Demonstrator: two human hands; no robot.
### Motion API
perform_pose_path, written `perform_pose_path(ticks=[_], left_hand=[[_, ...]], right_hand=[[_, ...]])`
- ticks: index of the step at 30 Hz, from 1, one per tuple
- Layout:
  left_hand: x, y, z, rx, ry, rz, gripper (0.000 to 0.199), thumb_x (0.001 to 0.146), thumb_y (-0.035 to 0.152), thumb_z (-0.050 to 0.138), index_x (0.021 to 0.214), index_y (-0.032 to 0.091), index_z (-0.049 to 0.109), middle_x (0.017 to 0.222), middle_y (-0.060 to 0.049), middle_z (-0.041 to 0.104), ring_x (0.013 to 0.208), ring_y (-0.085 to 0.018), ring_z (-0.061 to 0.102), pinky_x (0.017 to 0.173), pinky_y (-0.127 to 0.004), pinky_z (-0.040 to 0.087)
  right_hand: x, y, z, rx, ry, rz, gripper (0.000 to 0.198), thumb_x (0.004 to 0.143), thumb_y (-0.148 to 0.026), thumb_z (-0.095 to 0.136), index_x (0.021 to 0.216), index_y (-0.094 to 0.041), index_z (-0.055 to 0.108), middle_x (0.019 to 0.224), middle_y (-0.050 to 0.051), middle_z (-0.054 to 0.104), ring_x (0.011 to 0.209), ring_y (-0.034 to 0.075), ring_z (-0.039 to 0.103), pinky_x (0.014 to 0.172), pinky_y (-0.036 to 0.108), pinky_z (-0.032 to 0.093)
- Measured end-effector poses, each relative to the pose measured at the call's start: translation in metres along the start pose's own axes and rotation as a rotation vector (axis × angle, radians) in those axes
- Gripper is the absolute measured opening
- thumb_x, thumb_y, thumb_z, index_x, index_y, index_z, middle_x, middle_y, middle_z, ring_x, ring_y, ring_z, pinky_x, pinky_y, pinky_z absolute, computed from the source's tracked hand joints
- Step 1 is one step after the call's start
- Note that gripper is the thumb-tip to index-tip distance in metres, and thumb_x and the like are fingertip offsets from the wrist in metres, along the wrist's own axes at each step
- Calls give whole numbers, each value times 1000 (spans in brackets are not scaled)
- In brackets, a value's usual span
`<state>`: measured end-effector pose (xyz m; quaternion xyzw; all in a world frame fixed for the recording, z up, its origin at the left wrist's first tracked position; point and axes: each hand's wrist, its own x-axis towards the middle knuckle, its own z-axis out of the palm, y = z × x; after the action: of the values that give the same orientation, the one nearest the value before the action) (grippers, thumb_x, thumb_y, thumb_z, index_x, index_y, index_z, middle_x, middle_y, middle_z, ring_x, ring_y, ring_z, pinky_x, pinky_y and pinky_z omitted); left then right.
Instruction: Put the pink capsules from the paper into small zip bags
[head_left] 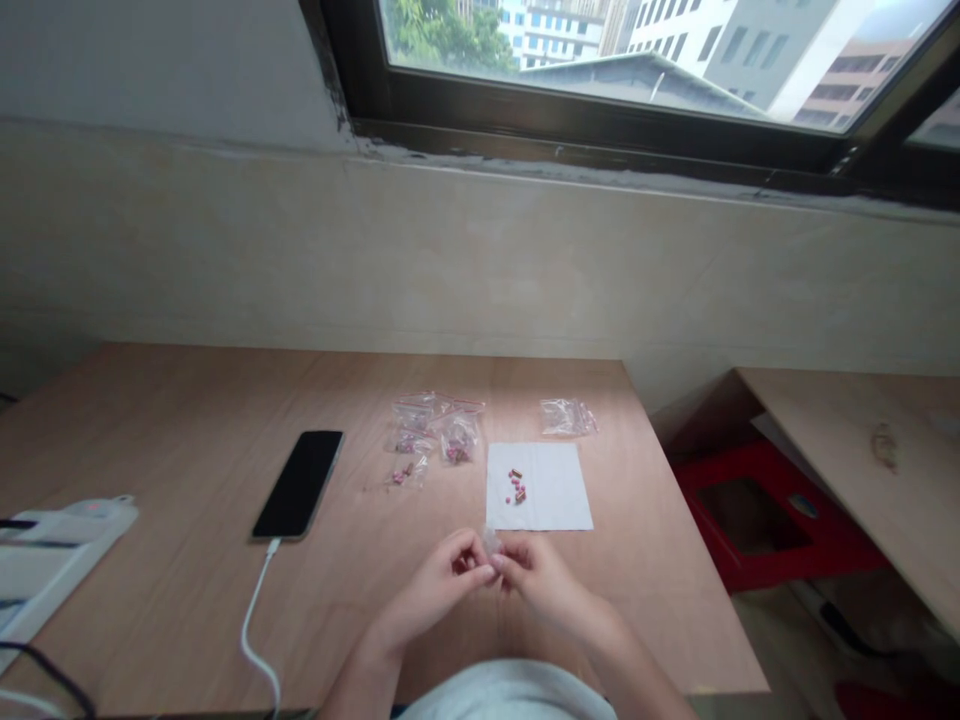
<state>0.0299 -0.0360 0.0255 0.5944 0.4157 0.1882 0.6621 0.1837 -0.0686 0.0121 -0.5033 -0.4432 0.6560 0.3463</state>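
Both thumbs meet at a small clear plastic bag point(491, 541), pinched between my left hand point(455, 572) and my right hand point(534, 572). Most of the bag is covered by my fingers. Just beyond them lies a white paper sheet point(559, 490) with several pink tablets and brownish capsules point(517, 487) in a loose group. To the left, filled zip bags point(459, 438) hold similar pills, some bags overlapping. One nearer bag point(407, 471) lies flat with pills inside. Behind the sheet sits a stack of flat clear zip bags point(568, 417), with no pills visible in them.
A black phone point(298, 485) lies to the left, plugged into a white cable point(259, 640). A white power strip point(60, 560) is at the far left. Right of the table edge are a red stool point(780, 515) and a second table point(862, 430). The wall and window rise behind.
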Motion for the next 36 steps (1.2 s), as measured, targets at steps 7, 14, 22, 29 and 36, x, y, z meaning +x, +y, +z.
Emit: perform_pose_path(ticks=[7, 14, 22, 29, 36], left_hand=[[0, 5, 4, -46, -15, -65, 24, 72, 33, 55, 62, 16, 41, 54, 5, 51, 46, -8, 49, 45, -19, 37], [2, -2, -1, 168, 174, -16, 17, 71, 24, 48, 61, 18, 36, 59, 8, 39, 39, -5, 44, 31, -15, 35], [0, 5, 13, 130, 57, -16, 41, 72, 20, 48, 111, 22, 38, 87, -1, 45, 56, -8, 47, 32, -13, 38], [4, 12, 0, 250, 123, 45, 28, 71, 12, 40, 95, 18, 53, 89, -2, 47, 55, -7, 45, 34, -13, 37], [3, 17, 10, 196, 105, 49, 21, 77, 21, 41, 94, 18, 53, 85, -1, 46, 46, -5, 41, 30, -13, 34]], right_hand=[[-3, -9, -1, -103, -18, 38, 13, 69, -17, 49, 58, -13, 53, 51, -3, 49, 46, 7, 41, 45, 19, 31], [-2, -12, -2, -320, 216, 103, 13, 60, -12, 49, 51, -15, 41, 47, -6, 38, 45, 5, 32, 43, 18, 22], [-4, -17, 11, -276, 199, -13, 12, 63, -11, 42, 53, -16, 44, 48, -4, 41, 46, 7, 35, 43, 18, 24], [-3, -9, 3, -356, 288, 30, 13, 63, -15, 47, 53, -17, 40, 49, -5, 38, 47, 6, 34, 44, 19, 22], [-4, -8, 9, -399, 167, -44, 13, 72, -21, 44, 63, -14, 52, 54, -3, 48, 48, 8, 39, 46, 20, 25]])
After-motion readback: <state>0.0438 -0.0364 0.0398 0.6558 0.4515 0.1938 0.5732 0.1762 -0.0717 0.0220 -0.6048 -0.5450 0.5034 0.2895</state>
